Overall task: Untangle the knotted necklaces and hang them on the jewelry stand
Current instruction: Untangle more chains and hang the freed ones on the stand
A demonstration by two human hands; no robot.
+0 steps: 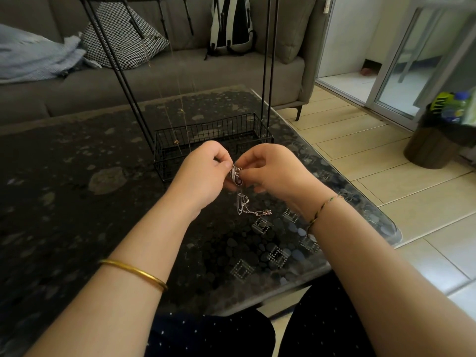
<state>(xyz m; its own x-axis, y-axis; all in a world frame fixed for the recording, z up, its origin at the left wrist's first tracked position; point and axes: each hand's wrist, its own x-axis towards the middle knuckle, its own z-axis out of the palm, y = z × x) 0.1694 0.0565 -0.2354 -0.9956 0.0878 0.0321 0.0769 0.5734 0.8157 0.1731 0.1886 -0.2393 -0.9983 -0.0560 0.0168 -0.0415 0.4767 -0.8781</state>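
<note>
A silver necklace [243,203] with a dark red pendant hangs between my hands above the dark table [77,202]. My left hand [203,173] pinches it at the pendant from the left, and my right hand [270,171] pinches it from the right. Its thin chain droops in a tangled loop to the tabletop. Just behind my hands stands the black wire jewelry stand [265,73] with a wire basket base [213,140]. A thin gold chain [175,119] hangs from the stand's top bar, its small charm low by the basket.
A grey sofa [180,81] with a houndstooth cushion [123,37], a blue cloth [38,57] and a backpack [231,24] sits behind the table. Tiled floor, a dark bin [432,145] and a sliding glass door lie to the right.
</note>
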